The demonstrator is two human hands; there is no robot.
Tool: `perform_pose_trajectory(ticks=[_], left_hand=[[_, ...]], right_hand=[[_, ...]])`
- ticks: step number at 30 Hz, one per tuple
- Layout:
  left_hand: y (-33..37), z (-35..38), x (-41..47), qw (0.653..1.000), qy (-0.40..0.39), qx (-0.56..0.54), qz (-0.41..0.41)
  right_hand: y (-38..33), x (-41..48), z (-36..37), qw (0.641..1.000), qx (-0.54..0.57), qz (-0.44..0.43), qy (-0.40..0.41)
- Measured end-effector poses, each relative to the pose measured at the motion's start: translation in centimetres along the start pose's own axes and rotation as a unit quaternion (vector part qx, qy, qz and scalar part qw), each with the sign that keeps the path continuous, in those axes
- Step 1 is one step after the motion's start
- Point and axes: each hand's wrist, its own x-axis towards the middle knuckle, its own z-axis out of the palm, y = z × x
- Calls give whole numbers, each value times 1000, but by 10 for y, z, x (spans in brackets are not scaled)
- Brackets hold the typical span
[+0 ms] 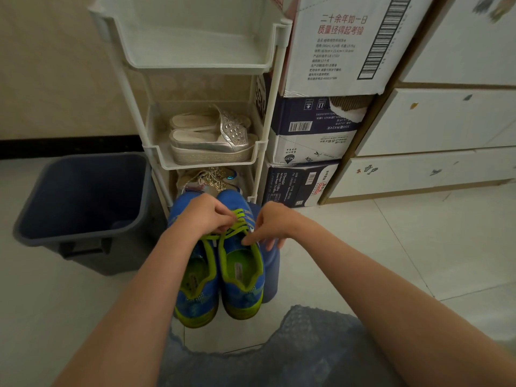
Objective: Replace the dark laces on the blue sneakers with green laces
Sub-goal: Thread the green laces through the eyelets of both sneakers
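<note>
A white plastic rack of tiered trays stood against a beige wall, with black skirting along the wall's foot. Its middle tray held a pair of silver wedge sandals, and the lowest level held a glittery shoe (only partly visible). A dark grey bin sat on the pale tiled floor, just left of the rack. To the right, three printed cardboard boxes were stacked: a white one on top, a navy-and-white one beneath, and a dark one lowest. Beside them stood a scuffed white chest of drawers.
</note>
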Motion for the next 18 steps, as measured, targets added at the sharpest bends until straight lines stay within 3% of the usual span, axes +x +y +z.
perform_pose_trajectory(ticks=[5, 18], left_hand=[[1, 17, -3, 997, 15, 70, 6], [-1, 46, -5, 986, 96, 127, 39]], right_hand=[[-5, 6, 13, 994, -76, -19, 69], [21, 4, 0, 989, 146, -18, 28]])
